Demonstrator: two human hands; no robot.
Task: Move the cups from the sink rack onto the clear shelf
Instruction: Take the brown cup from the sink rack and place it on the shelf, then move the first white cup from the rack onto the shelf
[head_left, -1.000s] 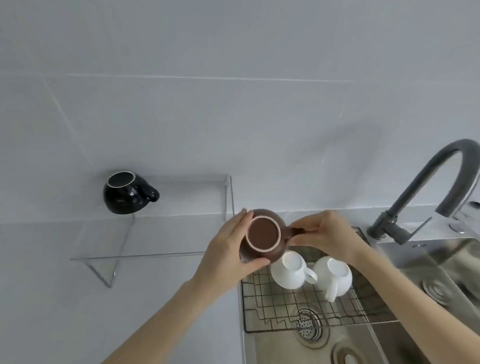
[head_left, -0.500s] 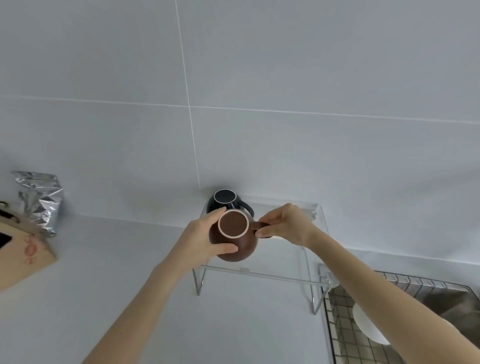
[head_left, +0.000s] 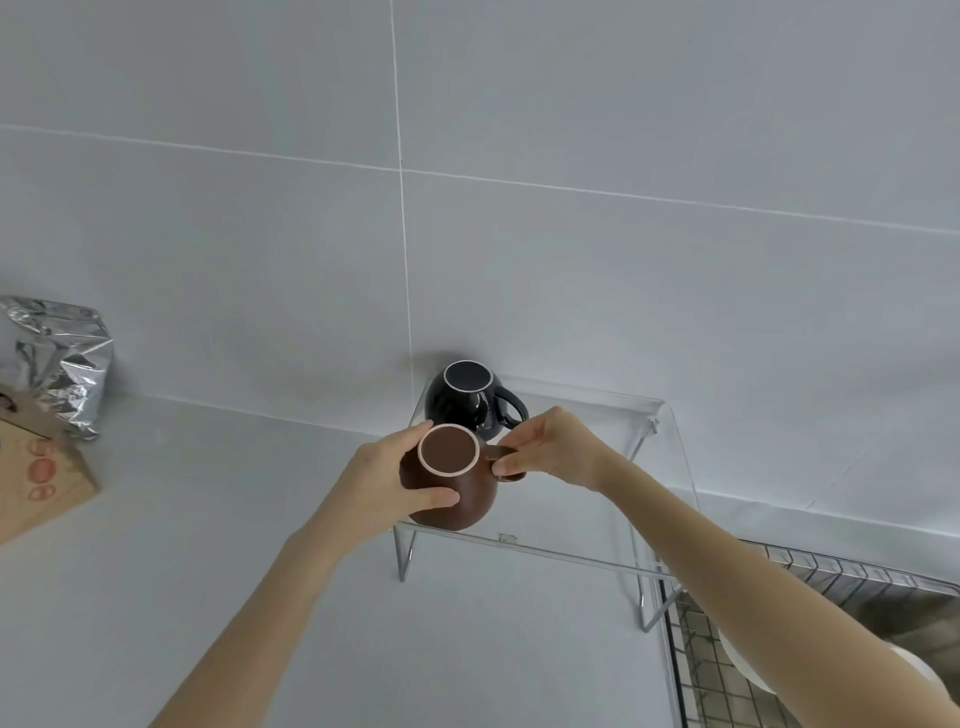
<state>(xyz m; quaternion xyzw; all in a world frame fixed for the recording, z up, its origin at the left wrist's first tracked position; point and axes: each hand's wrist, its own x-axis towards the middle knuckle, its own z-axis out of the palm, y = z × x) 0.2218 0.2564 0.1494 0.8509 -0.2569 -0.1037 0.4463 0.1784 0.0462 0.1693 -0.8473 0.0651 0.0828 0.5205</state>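
Observation:
I hold an upside-down brown cup (head_left: 457, 493) with both hands at the front left corner of the clear shelf (head_left: 582, 514). My left hand (head_left: 387, 480) wraps its body, and my right hand (head_left: 550, 449) pinches its handle. Whether the cup touches the shelf I cannot tell. Just behind it a black cup (head_left: 467, 402) rests upside down on the shelf's back left corner, handle to the right. A white cup (head_left: 743, 662) lies in the sink rack (head_left: 727, 691) at the lower right, mostly hidden by my right forearm.
The shelf stands on a white counter (head_left: 182, 545) against a tiled wall. A silver foil bag (head_left: 62, 358) and a cardboard box (head_left: 36, 478) sit at the far left. The right half of the shelf top carries nothing.
The brown cup went from above the sink rack leftwards to the shelf and now sits lower, in front of the black cup. My view swung left; the faucet left the frame.

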